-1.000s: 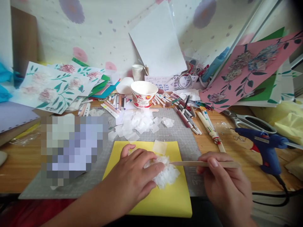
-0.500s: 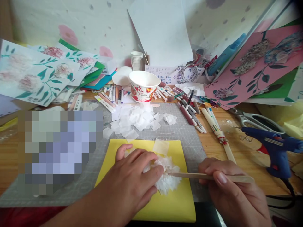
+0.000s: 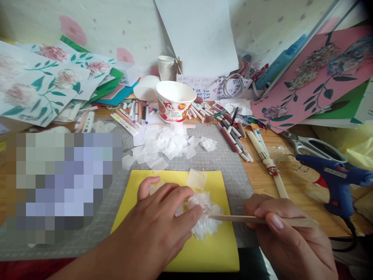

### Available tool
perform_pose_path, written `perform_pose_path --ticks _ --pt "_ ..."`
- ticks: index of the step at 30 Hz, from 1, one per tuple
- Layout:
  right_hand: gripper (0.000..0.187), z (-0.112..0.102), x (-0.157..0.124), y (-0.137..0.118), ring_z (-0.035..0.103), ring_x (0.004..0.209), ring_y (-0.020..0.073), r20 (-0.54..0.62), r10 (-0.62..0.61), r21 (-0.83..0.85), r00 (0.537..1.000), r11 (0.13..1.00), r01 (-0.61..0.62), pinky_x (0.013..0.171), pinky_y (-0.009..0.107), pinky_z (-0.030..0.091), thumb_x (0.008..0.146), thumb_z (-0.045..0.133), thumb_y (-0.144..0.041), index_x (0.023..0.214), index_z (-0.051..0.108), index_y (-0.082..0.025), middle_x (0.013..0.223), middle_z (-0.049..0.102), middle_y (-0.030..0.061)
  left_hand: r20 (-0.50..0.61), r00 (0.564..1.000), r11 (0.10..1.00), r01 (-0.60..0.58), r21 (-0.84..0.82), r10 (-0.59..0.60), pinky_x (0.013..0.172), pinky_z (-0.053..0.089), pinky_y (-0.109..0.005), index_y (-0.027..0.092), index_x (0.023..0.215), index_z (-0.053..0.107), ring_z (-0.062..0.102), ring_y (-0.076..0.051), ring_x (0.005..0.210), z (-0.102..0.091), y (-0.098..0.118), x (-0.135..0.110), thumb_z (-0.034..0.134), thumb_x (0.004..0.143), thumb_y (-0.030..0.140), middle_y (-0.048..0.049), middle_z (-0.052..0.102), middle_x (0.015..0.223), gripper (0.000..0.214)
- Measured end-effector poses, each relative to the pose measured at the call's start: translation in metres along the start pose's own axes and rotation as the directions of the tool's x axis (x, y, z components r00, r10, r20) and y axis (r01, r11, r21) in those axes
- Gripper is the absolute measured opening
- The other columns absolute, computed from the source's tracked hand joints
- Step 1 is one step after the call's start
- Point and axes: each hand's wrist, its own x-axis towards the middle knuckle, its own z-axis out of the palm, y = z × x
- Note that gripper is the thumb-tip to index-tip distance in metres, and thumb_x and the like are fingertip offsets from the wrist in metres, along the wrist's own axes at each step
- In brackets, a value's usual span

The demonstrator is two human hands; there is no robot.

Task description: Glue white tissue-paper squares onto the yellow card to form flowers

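A yellow sheet (image 3: pixel 210 256) lies in front of me, with a fluffy cluster of white tissue paper pieces (image 3: pixel 204 223) on it. My left hand (image 3: pixel 166 217) rests over the left side of this cluster, thumb and fingers apart, touching the paper. What lies beneath its palm is hidden. Between the thumb and fingers of my right hand (image 3: pixel 291 233) is a flat wooden craft stick (image 3: pixel 236 219). The stick's far tip touches the cluster near my left thumb. One loose tissue square (image 3: pixel 197 179) sits at the sheet's upper edge.
Behind the sheet, loose tissue squares (image 3: pixel 171 142) cover part of a grey cutting mat (image 3: pixel 233 163). A paper bowl (image 3: pixel 176 103) and several markers (image 3: pixel 233 136) stand or lie beyond. To the right are a blue glue gun (image 3: pixel 339 182) and scissors (image 3: pixel 317 149). A blurred patch hides the left.
The view has shifted slightly. My hands keep nearly the same pose, and the stick's tip stays at the paper cluster.
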Motion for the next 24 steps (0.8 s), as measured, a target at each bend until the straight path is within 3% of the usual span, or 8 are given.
perform_pose_path --ticks 5,11,13,18,24 --pt "0.015 -0.0011 -0.0034 0.0033 0.058 0.068 0.0166 -0.006 -0.001 0.004 1.0 1.0 0.001 0.061 0.03 0.048 0.094 0.058 -0.022 0.09 0.072 -0.021 0.07 0.063 0.0017 -0.009 1.0 1.0 -0.001 -0.019 0.001 0.104 0.018 -0.05 0.031 0.113 0.061 0.056 -0.022 0.104 -0.0002 0.0011 -0.0012 0.046 0.093 0.015 -0.0004 0.064 0.12 0.03" --pt "0.013 0.0029 0.0029 0.0031 0.06 0.063 0.019 -0.222 -0.042 0.086 0.974 0.994 0.062 0.053 0.031 0.048 0.09 0.064 -0.027 0.083 0.072 -0.019 0.063 0.062 0.0026 0.013 1.0 1.0 -0.008 -0.001 0.008 0.101 0.02 -0.053 0.036 0.115 0.061 0.056 -0.023 0.104 -0.0029 0.002 0.0008 0.045 0.092 0.009 0.0 0.064 0.121 0.039" --pt "0.012 0.0029 0.0035 0.0028 0.06 0.064 0.019 -0.195 -0.033 0.079 0.98 0.996 0.049 0.054 0.031 0.048 0.09 0.063 -0.027 0.085 0.072 -0.02 0.064 0.062 0.0025 0.011 1.0 1.0 -0.017 -0.02 0.017 0.102 0.019 -0.053 0.036 0.111 0.062 0.056 -0.023 0.104 -0.0039 0.0011 0.0005 0.046 0.093 0.012 0.0002 0.064 0.121 0.034" --pt "0.017 -0.0014 -0.0029 0.0044 0.06 0.071 0.0173 0.045 -0.019 0.004 0.999 1.0 0.019 0.063 0.032 0.05 0.095 0.056 -0.019 0.099 0.072 -0.023 0.077 0.065 0.003 0.035 0.999 0.996 -0.002 -0.089 0.005 0.106 0.017 -0.049 0.034 0.112 0.063 0.057 -0.021 0.106 -0.0065 -0.0027 0.0 0.052 0.094 0.018 0.0018 0.064 0.12 0.026" --pt "0.016 -0.0011 -0.0028 0.0032 0.059 0.07 0.0178 0.008 -0.003 -0.014 1.0 1.0 0.003 0.062 0.031 0.049 0.093 0.057 -0.02 0.089 0.072 -0.023 0.072 0.065 0.0027 0.068 0.997 0.993 0.043 -0.11 -0.036 0.109 0.019 -0.05 0.032 0.107 0.064 0.059 -0.021 0.106 -0.008 -0.0039 0.0002 0.057 0.094 0.023 0.0026 0.065 0.119 0.018"
